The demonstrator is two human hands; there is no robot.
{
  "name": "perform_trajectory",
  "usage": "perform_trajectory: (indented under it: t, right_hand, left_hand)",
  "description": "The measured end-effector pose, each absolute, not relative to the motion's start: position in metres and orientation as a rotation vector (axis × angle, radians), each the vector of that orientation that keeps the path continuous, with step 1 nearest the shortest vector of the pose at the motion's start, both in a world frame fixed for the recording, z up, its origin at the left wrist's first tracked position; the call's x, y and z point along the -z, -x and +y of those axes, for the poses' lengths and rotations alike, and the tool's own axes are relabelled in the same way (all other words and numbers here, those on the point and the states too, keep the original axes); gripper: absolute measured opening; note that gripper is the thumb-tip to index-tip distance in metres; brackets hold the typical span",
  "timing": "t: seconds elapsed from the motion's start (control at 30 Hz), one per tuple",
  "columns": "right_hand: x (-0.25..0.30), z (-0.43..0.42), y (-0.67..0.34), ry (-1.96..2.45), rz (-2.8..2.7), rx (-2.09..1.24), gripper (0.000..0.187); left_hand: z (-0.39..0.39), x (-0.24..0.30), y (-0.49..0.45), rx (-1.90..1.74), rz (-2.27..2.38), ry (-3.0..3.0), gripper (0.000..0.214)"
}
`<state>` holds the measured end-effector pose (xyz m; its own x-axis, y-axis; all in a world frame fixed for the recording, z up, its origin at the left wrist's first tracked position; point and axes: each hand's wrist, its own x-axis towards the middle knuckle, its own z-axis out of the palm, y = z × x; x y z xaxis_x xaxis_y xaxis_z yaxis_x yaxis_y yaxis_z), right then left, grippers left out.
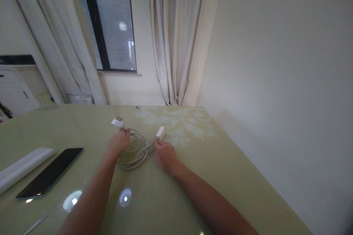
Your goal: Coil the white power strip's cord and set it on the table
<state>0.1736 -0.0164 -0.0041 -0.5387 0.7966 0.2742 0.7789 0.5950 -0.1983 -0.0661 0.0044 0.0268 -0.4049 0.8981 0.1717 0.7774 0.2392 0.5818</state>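
A white power cord (138, 161) lies in loose coils on the glossy green table, between my two hands. My left hand (120, 141) is closed on the cord just behind its white plug (117, 122), whose metal prongs point away from me. On the other side, my right hand (164, 154) pinches the cord close to a white block-shaped connector (160, 133) at its other end. The fingers partly cover the cord at both places.
A black phone-like slab (51, 172) and a long white bar (24, 167) lie at the left on the table (234, 191). A thin white stick-like thing (35, 225) is at the lower left. The wall (275, 80) borders the right edge; curtains (176, 36) hang behind.
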Motion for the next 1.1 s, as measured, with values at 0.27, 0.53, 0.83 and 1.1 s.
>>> perform_trajectory:
  t: [0.27, 0.53, 0.83, 1.1]
  right_hand:
    - [0.012, -0.013, -0.175, 1.127, -2.436, -0.207, 0.056]
    - [0.01, -0.008, -0.179, 1.191, -2.276, -0.298, 0.048]
    - [0.012, -0.002, -0.182, 1.285, -2.154, -0.396, 0.036]
    - [0.012, -0.001, -0.177, 1.25, -2.208, -0.404, 0.031]
  left_hand:
    - [-0.002, -0.047, 0.071, -0.372, 2.347, -1.881, 0.035]
    - [-0.009, -0.02, -0.004, -0.232, 2.012, -2.191, 0.073]
    - [-0.009, -0.006, 0.04, -0.456, 2.292, -2.032, 0.06]
    - [-0.013, -0.003, 0.062, -0.688, 2.641, -1.764, 0.05]
